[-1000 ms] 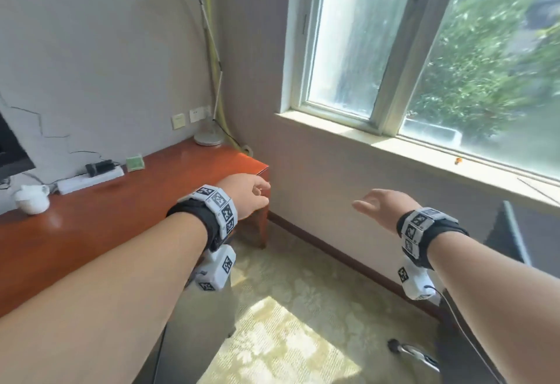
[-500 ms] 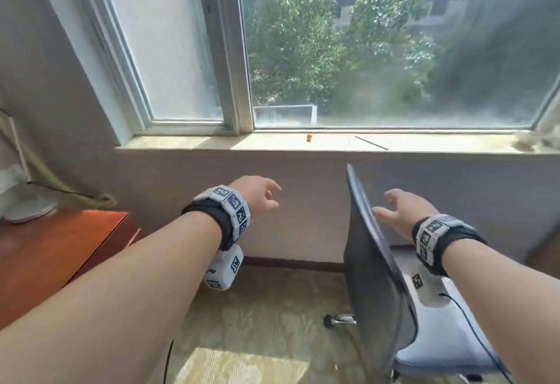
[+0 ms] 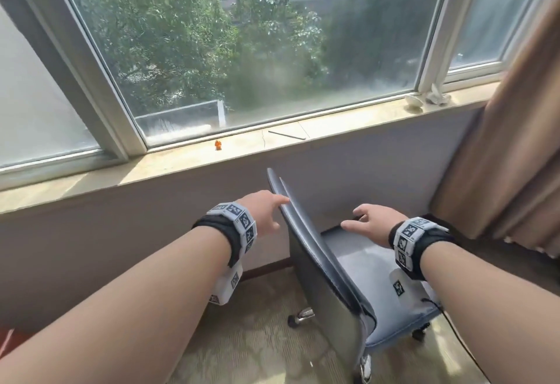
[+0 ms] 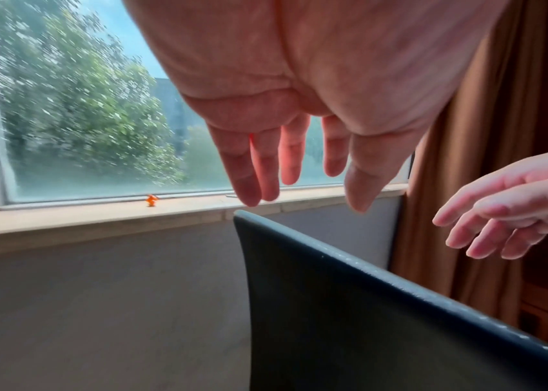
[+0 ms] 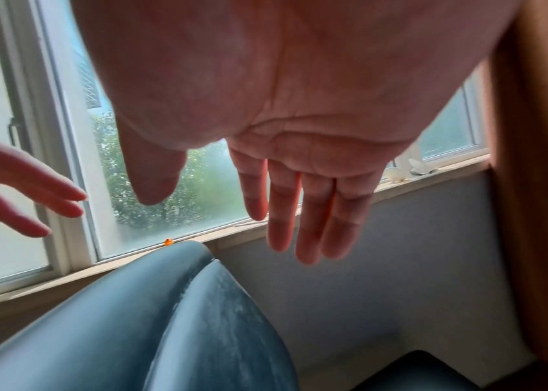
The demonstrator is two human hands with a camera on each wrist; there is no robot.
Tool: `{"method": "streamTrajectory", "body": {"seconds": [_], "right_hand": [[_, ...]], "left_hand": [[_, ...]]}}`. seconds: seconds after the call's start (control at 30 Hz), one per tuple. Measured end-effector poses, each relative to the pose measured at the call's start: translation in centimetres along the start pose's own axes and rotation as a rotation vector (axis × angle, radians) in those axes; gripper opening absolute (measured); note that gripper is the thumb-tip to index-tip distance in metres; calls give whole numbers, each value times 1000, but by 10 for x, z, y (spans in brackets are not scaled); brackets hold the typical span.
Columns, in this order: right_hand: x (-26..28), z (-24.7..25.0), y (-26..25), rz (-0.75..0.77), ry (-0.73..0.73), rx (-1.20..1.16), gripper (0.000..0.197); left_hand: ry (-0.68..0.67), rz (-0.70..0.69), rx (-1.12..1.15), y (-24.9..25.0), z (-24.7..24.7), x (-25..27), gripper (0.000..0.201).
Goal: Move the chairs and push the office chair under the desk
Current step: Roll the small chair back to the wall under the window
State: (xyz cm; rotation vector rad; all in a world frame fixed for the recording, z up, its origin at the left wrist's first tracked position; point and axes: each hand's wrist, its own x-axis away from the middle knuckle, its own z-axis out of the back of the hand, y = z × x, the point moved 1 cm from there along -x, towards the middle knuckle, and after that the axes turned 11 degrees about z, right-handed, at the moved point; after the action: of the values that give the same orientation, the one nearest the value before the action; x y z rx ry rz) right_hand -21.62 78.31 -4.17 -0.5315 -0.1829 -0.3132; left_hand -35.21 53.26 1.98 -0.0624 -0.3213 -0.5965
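Note:
A dark blue-grey office chair (image 3: 327, 280) on castors stands below the window, its backrest (image 4: 366, 304) edge-on toward me and its seat (image 3: 372, 265) to the right. My left hand (image 3: 266, 211) hovers just left of the backrest's top edge with fingers spread and holds nothing. My right hand (image 3: 369, 220) floats over the seat, right of the backrest (image 5: 172, 317), its fingers straight and loose. In the left wrist view my left hand (image 4: 296, 169) hangs just above the backrest's corner, not touching. In the right wrist view my right hand (image 5: 286, 201) is above the backrest. No desk is in view.
A stone windowsill (image 3: 181, 162) runs behind the chair, with a tiny orange figure (image 3: 218, 144) and a thin rod (image 3: 286, 135) on it. A brown curtain (image 3: 503, 147) hangs close on the right. Patterned carpet (image 3: 248, 350) lies open to the chair's left.
My view has swung right from the red-brown desk to the window and chair. Both hands have come nearer the backrest, the left one now at its top edge.

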Motion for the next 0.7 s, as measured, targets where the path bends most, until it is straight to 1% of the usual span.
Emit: {"method": "streamTrajectory", "body": {"seconds": [0.13,0.27,0.37,0.47,0.57,0.63,0.67,0.7], "right_hand": [[-8,6,-1,-91,58,-10,71],[-15,20,-22,-198,117,-10,67],[-24,19,-52,-249,53,13,67],[-34,8,-88,-261,-5,1,77],[-43,-18,-115,-301,-102,-64,91],[-49,-42,-122,-336,-173,-6,97],[-52,-55,-121,-358,-194,33,92],[-52,-66,-118,-387,-208,70,83]], "left_hand": [[-8,-96,-2,-10,-10,-60,83],[13,-201,-66,-13,-2,-113,88],[3,-295,-116,-20,10,-141,88],[-38,-351,-178,-28,11,-164,89],[-74,-410,-274,-33,0,-180,93],[-50,-461,-338,-33,-12,-188,90],[-36,-486,-359,-32,-19,-191,88],[-35,-503,-372,-29,-26,-193,84]]}}
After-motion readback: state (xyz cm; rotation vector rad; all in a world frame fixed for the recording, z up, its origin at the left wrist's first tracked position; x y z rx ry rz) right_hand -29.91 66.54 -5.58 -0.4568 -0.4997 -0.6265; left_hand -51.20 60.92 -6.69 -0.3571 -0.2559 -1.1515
